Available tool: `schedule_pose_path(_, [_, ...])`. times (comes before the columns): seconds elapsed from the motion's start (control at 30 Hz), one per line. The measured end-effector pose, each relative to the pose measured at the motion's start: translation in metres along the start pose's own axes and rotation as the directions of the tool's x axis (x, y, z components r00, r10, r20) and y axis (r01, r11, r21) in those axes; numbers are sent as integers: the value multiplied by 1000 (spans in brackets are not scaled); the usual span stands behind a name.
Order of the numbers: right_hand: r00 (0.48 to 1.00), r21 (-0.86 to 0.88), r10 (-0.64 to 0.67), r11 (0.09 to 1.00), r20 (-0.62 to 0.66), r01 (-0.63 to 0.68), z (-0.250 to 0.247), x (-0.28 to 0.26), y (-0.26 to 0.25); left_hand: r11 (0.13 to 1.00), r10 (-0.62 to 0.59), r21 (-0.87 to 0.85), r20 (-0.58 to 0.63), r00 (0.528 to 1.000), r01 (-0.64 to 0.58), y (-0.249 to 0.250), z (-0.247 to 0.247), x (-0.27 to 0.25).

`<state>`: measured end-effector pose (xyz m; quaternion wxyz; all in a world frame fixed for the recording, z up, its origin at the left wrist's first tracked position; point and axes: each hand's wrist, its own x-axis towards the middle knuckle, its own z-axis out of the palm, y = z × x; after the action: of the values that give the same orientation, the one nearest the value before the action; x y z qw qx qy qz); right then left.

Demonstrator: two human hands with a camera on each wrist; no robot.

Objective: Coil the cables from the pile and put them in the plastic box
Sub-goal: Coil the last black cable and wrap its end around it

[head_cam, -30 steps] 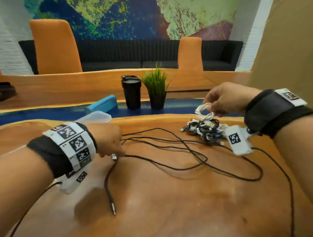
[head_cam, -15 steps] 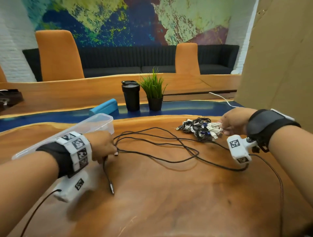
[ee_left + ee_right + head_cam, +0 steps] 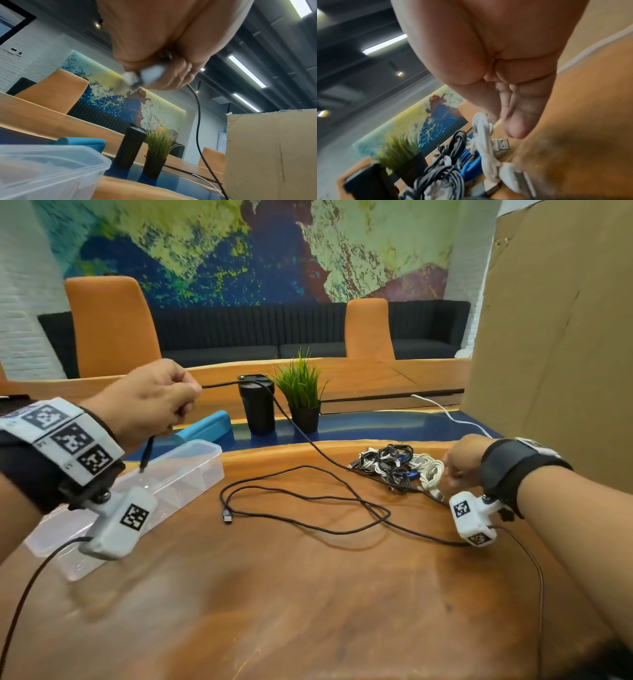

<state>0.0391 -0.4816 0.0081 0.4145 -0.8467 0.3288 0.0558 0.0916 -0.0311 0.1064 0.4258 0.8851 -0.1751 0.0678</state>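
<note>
Black cable [image 3: 301, 436] rises to the left hand [image 3: 150, 398], pinched above the plastic box [image 3: 191, 470] at the table's left edge; right hand [image 3: 462, 463], fingers loose, touches the pile [image 3: 397, 465] far right.

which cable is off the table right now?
The long black cable: the left hand pinches it near one end and holds it raised, its plug dangling over the plastic box. The bundled cables in the pile lie on the table.

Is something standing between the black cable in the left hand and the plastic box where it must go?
Nothing visible does. The left hand holds the black cable raised above the open plastic box, no lid on it; the cable's short end dangles over it.
</note>
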Motion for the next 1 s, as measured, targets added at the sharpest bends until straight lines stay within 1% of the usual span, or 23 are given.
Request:
schedule_pose_path(0.03, [1000, -55, -18, 998, 4, 18, 2, -2, -2, 1000, 15, -11, -28, 999, -15, 0, 1, 1])
schedule_pose_path(0.07, [1000, -56, -14, 998, -3, 14, 2, -5, -4, 999, 20, -40, -60, 998, -23, 1, 1, 3])
schedule_pose_path(0.1, [1000, -120, -14, 993, 2, 14, 4, -10, -7, 997, 23, -78, -90, 996, -30, 2, 1, 5])
schedule_pose_path(0.13, [1000, -253, 7, 968, -8, -9, 4, -21, -10, 992, 26, -119, -113, 993, -40, 4, -1, 7])
schedule_pose_path(0.17, [999, -395, 4, 918, -32, -16, 5, -31, -14, 987, 28, -153, -129, 991, -48, 6, -3, 9])
schedule_pose_path(0.2, [997, -546, -45, 838, -59, 5, 5, -37, -14, 982, 26, -181, -143, 989, -52, 7, -5, 12])
schedule_pose_path(0.23, [998, -633, -38, 774, -51, -3, 6, -43, -11, 977, 21, -205, -157, 987, -53, 8, -8, 15])
schedule_pose_path(0.27, [1000, -696, -17, 718, -9, 6, 8, -47, -8, 974, 14, -222, -168, 986, -52, 8, -11, 19])
schedule_pose_path(0.3, [1000, -730, 13, 683, 23, 8, 11, -48, -4, 970, 6, -236, -178, 984, -49, 7, -14, 23])
schedule_pose_path(0.37, [990, -752, 98, 659, 97, 8, 15, -51, 2, 965, -12, -261, -176, 984, -35, 5, -20, 31])
schedule_pose_path(0.43, [984, -760, 106, 649, 145, 42, 18, -52, 5, 960, -44, -281, -150, 988, 0, 6, -26, 33])
schedule_pose_path(0.47, [983, -776, 74, 625, 166, 84, 20, -52, 4, 959, -57, -283, -145, 988, 13, 9, -28, 31])
schedule_pose_path(0.53, [982, -822, -12, 547, 186, 162, 23, -55, 1, 959, -47, -283, -145, 988, 4, 16, -27, 21])
schedule_pose_path(0.63, [981, -871, -82, 451, 174, 192, 26, -64, -15, 954, 21, -296, -110, 994, -53, 34, -21, 3])
schedule_pose_path(0.67, [976, -879, -153, 429, 155, 207, 29, -72, -27, 953, 33, -295, -114, 993, -66, 37, -23, -2])
schedule_pose_path(0.7, [966, -870, -228, 445, 118, 212, 23, -81, -38, 944, 39, -321, -112, 993, -73, 44, -18, -3])
schedule_pose_path(0.73, [945, -841, -312, 479, 103, 250, 23, -92, -53, 936, 27, -346, -125, 992, -69, 49, -20, -6])
schedule_pose_path(0.77, [910, -802, -405, 514, 84, 303, 20, -103, -70, 927, 24, -369, -132, 991, -72, 55, -20, -9])
schedule_pose_path(0.83, [806, -699, -589, 556, 50, 450, 17, -127, -99, 919, 39, -385, -117, 992, -82, 68, -18, -13])
schedule_pose_path(0.87, [745, -610, -666, 581, 24, 539, 18, -135, -111, 923, 54, -375, -100, 994, -88, 72, -15, -15])
schedule_pose_path(0.93, [652, -374, -758, 600, 15, 707, 30, -153, -133, 937, 88, -334, -51, 995, -100, 75, -6, -17])
schedule_pose_path(0.97, [632, -279, -774, 601, 32, 749, 42, -159, -142, 945, 104, -308, -23, 994, -106, 74, 1, -18])
schedule_pose_path(1.0, [634, -200, -771, 614, 56, 764, 56, -161, -149, 954, 116, -280, 3, 993, -110, 71, 8, -18])
